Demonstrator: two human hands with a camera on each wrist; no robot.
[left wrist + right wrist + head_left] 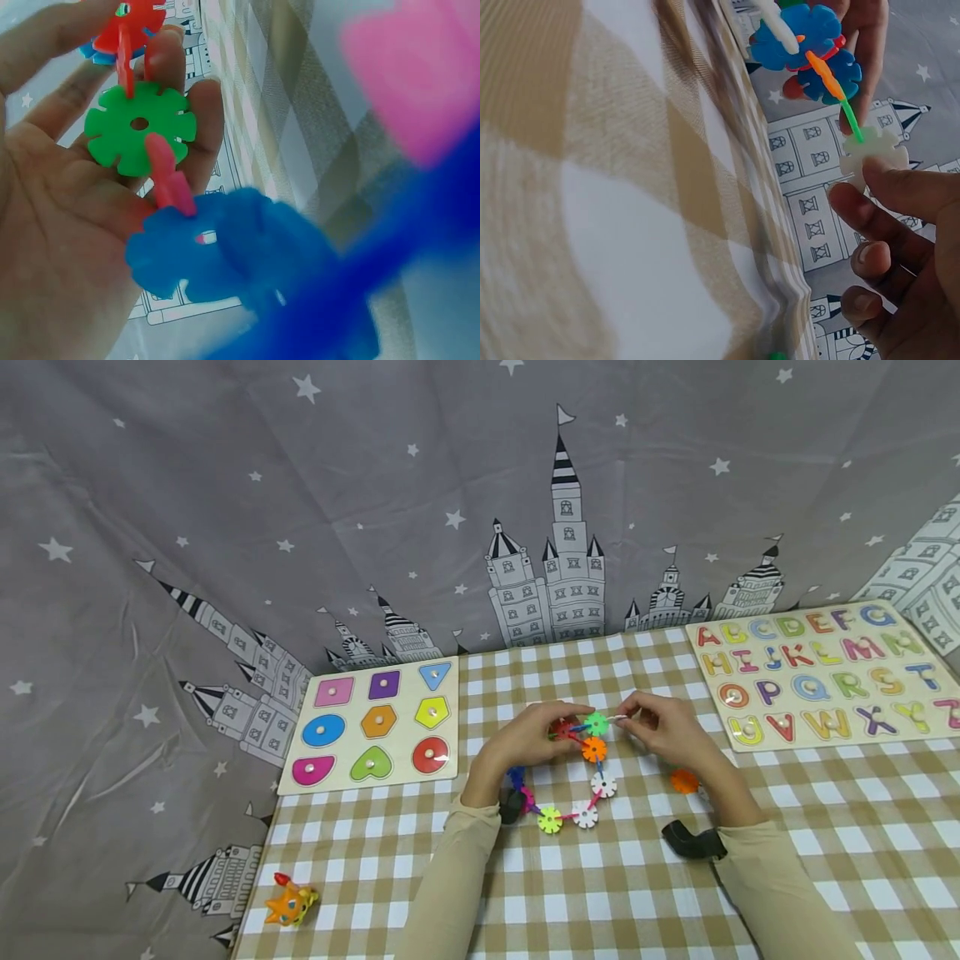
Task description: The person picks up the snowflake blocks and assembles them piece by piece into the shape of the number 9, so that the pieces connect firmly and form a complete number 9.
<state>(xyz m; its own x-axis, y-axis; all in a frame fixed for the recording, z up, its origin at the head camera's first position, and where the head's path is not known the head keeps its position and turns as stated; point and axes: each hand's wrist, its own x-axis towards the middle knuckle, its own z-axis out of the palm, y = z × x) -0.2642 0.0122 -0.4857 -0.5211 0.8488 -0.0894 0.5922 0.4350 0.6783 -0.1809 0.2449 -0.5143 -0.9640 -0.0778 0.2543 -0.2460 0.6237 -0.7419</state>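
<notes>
Notched plastic discs are linked edge to edge into a curved chain, including a green disc (596,724), an orange disc (594,749), two white discs and a yellow-green disc (550,819). My left hand (528,735) holds the chain near its upper end; in the left wrist view a red disc (139,22) is between its fingers, with another green disc (140,127) and a blurred blue disc (195,247) hanging past the palm. Between thumb and index finger, my right hand (667,727) pinches a white disc (866,150), which touches the green disc edge-on.
An orange disc (683,781) lies by the right wrist, a white piece partly hidden beside it. A shape puzzle board (405,756) lies left, an alphabet board (712,693) right. An orange toy figure (288,906) stands front left. Behind the checked tablecloth (600,893) hangs a grey curtain (375,485).
</notes>
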